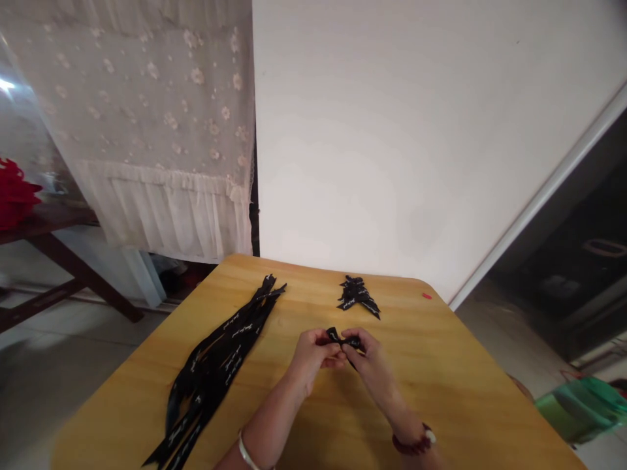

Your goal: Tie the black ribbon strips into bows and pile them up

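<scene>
My left hand and my right hand meet above the yellow wooden table, pinching a small black ribbon bow between their fingers. A long bundle of black printed ribbon strips lies to the left of my hands. Beyond them sits a small pile of finished black ribbon bows. A tiny red scrap rests near the table's far right corner. Part of the bow is hidden by my fingers.
A white wall and lace curtain rise behind the table. A dark wooden table with red material stands at far left. A green plastic bag sits low at right, beyond the table edge, beside a dark doorway.
</scene>
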